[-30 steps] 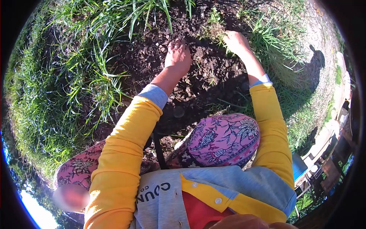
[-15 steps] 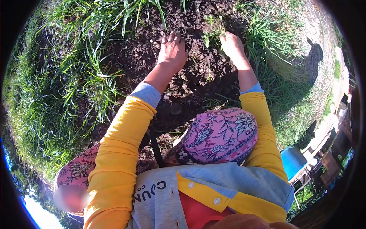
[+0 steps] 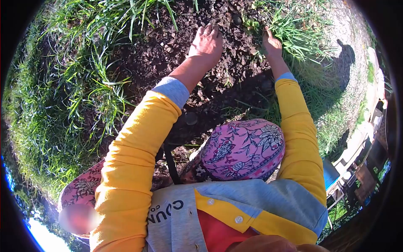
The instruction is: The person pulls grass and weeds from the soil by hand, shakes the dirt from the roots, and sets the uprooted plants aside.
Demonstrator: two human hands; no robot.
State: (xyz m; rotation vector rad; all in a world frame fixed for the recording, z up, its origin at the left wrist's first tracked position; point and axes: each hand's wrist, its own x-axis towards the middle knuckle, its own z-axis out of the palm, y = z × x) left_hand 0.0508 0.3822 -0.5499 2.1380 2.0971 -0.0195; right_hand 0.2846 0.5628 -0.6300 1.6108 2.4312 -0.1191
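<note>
Dark, crumbly soil [image 3: 159, 54] lies between tufts of grass. My left hand [image 3: 206, 44] rests palm down on the soil, its fingers pointing away from me, slightly apart, with nothing seen in them. To the right, at the soil's edge, my right hand [image 3: 272, 44] is beside a clump of long green grass [image 3: 296, 35]. Its thumb and a finger look spread, with nothing visible between them. A small leafy weed [image 3: 251, 24] is just up and left of that hand.
Tall grass [image 3: 96, 80] grows on the left. My knee in pink patterned cloth [image 3: 243, 147] is below the soil patch. A pale path [image 3: 344, 29] runs along the right, with a blue container [image 3: 331, 176] lower down.
Both hands have moved right and slightly farther up in view. My right hand has left the weed it was gripping, and its fingers have opened beside the grass clump.
</note>
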